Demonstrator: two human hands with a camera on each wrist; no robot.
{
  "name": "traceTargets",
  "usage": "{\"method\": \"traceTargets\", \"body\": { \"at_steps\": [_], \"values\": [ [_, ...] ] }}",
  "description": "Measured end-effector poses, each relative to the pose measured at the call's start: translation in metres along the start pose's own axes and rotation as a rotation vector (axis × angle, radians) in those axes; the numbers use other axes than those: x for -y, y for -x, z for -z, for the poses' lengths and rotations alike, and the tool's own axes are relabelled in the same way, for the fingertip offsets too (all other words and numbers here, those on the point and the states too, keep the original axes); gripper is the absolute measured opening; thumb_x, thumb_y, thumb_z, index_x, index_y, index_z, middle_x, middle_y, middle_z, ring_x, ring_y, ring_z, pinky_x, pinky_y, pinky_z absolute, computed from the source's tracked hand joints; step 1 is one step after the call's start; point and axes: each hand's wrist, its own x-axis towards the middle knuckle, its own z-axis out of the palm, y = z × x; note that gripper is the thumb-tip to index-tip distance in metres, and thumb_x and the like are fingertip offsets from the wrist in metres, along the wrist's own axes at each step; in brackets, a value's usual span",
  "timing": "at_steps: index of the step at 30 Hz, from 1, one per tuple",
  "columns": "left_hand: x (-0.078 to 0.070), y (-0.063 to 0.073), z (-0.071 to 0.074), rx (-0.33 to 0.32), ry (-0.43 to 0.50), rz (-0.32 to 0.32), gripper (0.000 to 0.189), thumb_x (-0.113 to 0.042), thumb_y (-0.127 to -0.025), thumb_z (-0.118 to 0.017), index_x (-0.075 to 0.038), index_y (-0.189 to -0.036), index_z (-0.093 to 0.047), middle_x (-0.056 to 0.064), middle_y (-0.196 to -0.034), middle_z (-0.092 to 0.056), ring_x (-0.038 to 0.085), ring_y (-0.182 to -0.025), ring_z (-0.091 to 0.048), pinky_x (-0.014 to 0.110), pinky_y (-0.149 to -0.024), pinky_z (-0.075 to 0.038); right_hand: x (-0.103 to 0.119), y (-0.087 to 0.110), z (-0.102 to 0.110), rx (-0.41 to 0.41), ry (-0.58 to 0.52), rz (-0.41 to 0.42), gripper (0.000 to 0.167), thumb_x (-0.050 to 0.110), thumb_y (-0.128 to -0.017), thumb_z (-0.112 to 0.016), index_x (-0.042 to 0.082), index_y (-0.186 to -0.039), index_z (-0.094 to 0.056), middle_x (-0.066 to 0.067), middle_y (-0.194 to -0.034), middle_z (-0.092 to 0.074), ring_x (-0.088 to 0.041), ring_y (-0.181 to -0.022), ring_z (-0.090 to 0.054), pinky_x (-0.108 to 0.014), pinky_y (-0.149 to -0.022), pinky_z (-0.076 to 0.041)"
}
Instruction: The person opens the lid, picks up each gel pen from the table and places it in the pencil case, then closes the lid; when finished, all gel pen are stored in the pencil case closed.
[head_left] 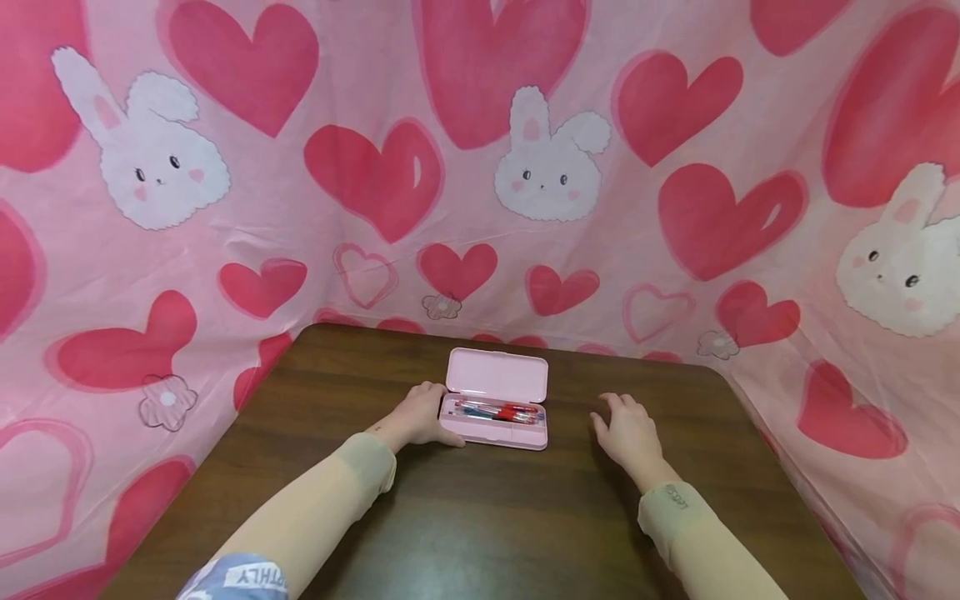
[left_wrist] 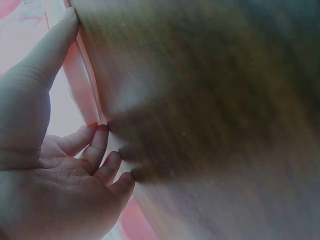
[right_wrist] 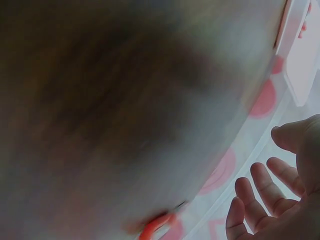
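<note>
A pink pencil case (head_left: pixel 510 435) lies open on the wooden table, its lid (head_left: pixel 498 375) tipped back toward the wall. Several pens (head_left: pixel 498 412), some with red parts, lie in its long compartment; the front compartments show bare pink. My left hand (head_left: pixel 422 417) holds the case's left end, thumb along the front edge and fingers at the left side. In the left wrist view the fingertips (left_wrist: pixel 129 178) of that hand also meet the tabletop. To the right of the case, apart from it, my right hand (head_left: pixel 630 433) is low over the table with fingers loosely spread, holding nothing.
The dark wooden table (head_left: pixel 480 525) has rounded far corners. A pink cloth (head_left: pixel 360 267) with hearts and rabbits hangs close behind and beside it. In the right wrist view, an orange looped object (right_wrist: pixel 156 227) shows at the bottom edge.
</note>
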Motion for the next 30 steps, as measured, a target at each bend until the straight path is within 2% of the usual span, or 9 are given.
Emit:
{"method": "traceTargets", "body": {
  "at_steps": [8, 17, 25, 30],
  "values": [
    [0.000, -0.003, -0.004, -0.003, 0.008, 0.012, 0.106, -0.057, -0.071, -0.101, -0.002, -0.150, -0.055, 0.015, -0.142, -0.061, 0.032, -0.133, -0.054, 0.053, -0.122, -0.049, -0.025, 0.009, 0.010, 0.008, 0.023, -0.057, 0.047, 0.028, -0.105, -0.070, -0.002, -0.141, -0.064, -0.034, -0.135, -0.065, -0.057, -0.120, -0.064, -0.073, -0.097, -0.053],
    [-0.002, -0.001, -0.003, 0.009, 0.026, 0.029, 0.106, -0.055, -0.072, -0.101, -0.003, -0.151, -0.054, 0.015, -0.142, -0.060, 0.032, -0.132, -0.053, 0.054, -0.122, -0.049, -0.046, 0.017, 0.017, 0.040, 0.030, -0.149, 0.052, 0.029, -0.105, -0.066, -0.003, -0.145, -0.060, -0.038, -0.140, -0.058, -0.061, -0.122, -0.059, -0.075, -0.097, -0.050],
    [-0.002, -0.001, -0.003, 0.008, 0.016, 0.026, 0.104, -0.054, -0.073, -0.101, -0.003, -0.151, -0.054, 0.015, -0.143, -0.060, 0.033, -0.133, -0.053, 0.054, -0.122, -0.049, -0.058, 0.020, 0.020, 0.069, 0.043, -0.175, 0.061, 0.030, -0.102, -0.068, -0.011, -0.145, -0.058, -0.043, -0.133, -0.060, -0.062, -0.112, -0.065, -0.073, -0.097, -0.054],
    [-0.001, 0.000, -0.003, 0.011, 0.021, 0.033, 0.104, -0.054, -0.073, -0.101, -0.004, -0.152, -0.054, 0.015, -0.144, -0.060, 0.032, -0.134, -0.053, 0.055, -0.123, -0.049, -0.062, 0.019, 0.020, 0.113, 0.044, -0.176, 0.061, 0.029, -0.100, -0.069, -0.014, -0.142, -0.058, -0.041, -0.129, -0.063, -0.060, -0.117, -0.064, -0.071, -0.102, -0.052]
  ]
}}
